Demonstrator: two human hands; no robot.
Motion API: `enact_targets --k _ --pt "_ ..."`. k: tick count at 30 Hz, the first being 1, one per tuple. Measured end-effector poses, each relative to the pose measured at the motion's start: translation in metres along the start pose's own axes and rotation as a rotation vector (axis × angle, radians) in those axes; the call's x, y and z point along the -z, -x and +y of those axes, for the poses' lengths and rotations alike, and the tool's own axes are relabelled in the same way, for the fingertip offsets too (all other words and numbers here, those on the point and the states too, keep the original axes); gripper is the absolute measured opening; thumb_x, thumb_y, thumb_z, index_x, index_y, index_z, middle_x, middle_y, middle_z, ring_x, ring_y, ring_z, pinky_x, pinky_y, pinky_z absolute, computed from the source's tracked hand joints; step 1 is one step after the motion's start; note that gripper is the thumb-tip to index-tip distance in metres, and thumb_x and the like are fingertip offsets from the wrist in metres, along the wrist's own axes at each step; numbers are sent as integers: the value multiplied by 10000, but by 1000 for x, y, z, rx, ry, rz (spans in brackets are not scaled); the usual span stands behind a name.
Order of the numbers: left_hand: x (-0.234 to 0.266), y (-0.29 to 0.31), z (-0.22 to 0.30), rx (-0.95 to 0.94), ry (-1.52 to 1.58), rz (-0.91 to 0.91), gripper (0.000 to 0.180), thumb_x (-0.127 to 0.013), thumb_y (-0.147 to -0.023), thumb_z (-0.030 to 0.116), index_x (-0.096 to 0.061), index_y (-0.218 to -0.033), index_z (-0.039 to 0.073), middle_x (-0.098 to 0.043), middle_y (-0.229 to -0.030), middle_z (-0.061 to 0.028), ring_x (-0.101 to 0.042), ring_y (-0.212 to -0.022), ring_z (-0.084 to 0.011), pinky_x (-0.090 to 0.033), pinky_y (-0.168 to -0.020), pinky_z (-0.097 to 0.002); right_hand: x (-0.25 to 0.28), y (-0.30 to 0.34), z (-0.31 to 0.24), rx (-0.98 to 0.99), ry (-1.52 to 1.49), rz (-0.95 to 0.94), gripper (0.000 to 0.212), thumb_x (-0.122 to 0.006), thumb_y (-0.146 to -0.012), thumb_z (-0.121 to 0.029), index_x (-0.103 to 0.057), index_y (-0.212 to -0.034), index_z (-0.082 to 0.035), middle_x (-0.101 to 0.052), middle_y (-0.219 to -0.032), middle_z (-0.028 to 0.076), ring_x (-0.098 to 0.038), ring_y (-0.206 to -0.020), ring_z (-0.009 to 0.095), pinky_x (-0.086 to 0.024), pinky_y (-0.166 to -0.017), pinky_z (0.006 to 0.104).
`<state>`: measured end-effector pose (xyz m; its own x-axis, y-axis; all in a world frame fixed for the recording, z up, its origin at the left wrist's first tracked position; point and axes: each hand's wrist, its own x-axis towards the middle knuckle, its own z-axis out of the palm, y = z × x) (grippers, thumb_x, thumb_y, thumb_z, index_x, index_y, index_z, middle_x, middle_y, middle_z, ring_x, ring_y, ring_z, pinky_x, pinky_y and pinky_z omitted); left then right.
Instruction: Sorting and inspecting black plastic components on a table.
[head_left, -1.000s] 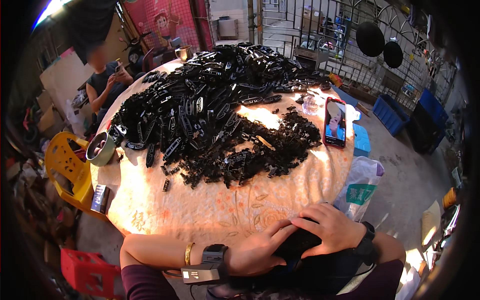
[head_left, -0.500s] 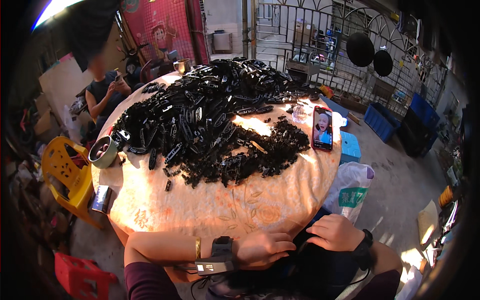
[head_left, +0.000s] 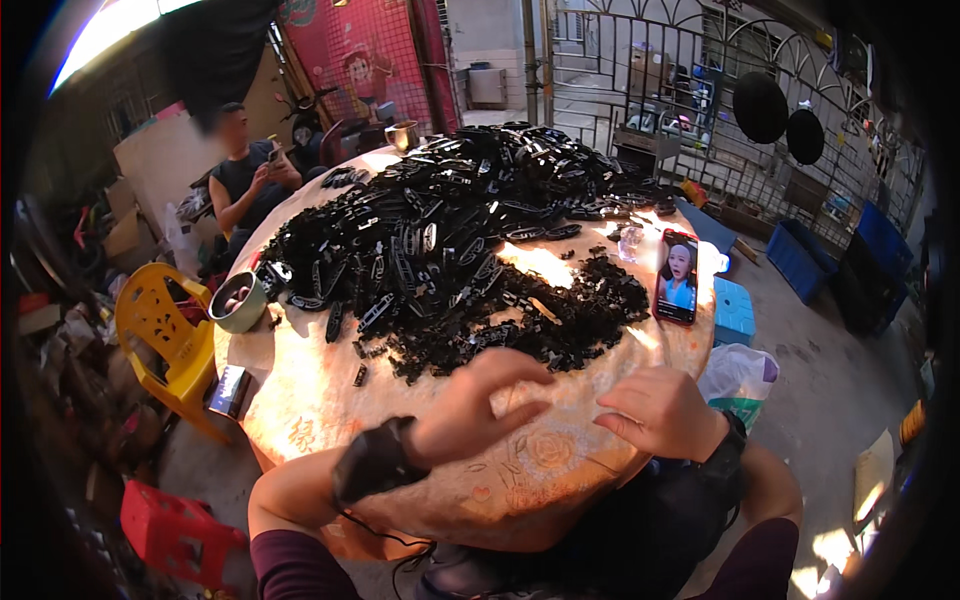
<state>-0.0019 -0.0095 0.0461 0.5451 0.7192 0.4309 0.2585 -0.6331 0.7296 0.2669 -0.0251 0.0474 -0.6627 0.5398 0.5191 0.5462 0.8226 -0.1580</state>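
Just in front of the pile's near edge, my left hand (head_left: 482, 405) hovers over the table, slightly blurred. Its fingers reach to the right with the thumb apart below them, and nothing shows between. My right hand (head_left: 662, 412) is above the table's near right part, fingers bent and pointing left. A gap shows between its thumb and forefinger, with no object visible there. Beyond both hands lies a large heap of long black plastic parts (head_left: 410, 250). A mound of smaller black pieces (head_left: 590, 315) spreads at its near right side, closest to my hands.
The round table's patterned cloth (head_left: 330, 390) carries a phone (head_left: 678, 278) playing a video, a bowl (head_left: 238, 302) and a metal cup (head_left: 402, 136). A yellow chair (head_left: 165, 335) and red stool (head_left: 180, 535) stand left. Another person (head_left: 250, 180) sits far left. A plastic bag (head_left: 735, 375) hangs right.
Both hands have risen from my lap to over the table, the left moving farther forward. The view has shifted, so the table appears slightly more to the right and lower.
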Motion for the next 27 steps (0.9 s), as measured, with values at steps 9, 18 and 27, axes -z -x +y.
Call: enact_targets --k 9,18,27 --pt "240 -16 -152 470 -617 606 492 -602 -901 468 -719 -942 -8 -712 -900 -169 -683 -885 -301 -511 -779 -359 -59 -92 79 -25 -45 58 477 -711 -836 -346 -590 -1170 -28 -559 -1147 170 -532 -1081 353 -449 -934 417" --pt "231 -19 -219 842 -948 695 682 -527 -839 688 -658 -1142 92 -581 -1117 -234 -562 -1046 -415 -450 -928 -480 -129 -215 201 -296 -49 68 715 -631 -836 -555 -515 -1309 -32 -527 -1263 234 -493 -1179 411 -407 -1015 451" --pt "231 -59 -237 899 -908 458 774 -358 -864 752 -572 -1310 157 -553 -1322 -147 -496 -1251 -313 -334 -1031 -569 -193 -298 213 -629 -22 -88 908 -477 -744 -828 -518 -1372 -174 -455 -1367 264 -429 -1296 392 -252 -1071 647"
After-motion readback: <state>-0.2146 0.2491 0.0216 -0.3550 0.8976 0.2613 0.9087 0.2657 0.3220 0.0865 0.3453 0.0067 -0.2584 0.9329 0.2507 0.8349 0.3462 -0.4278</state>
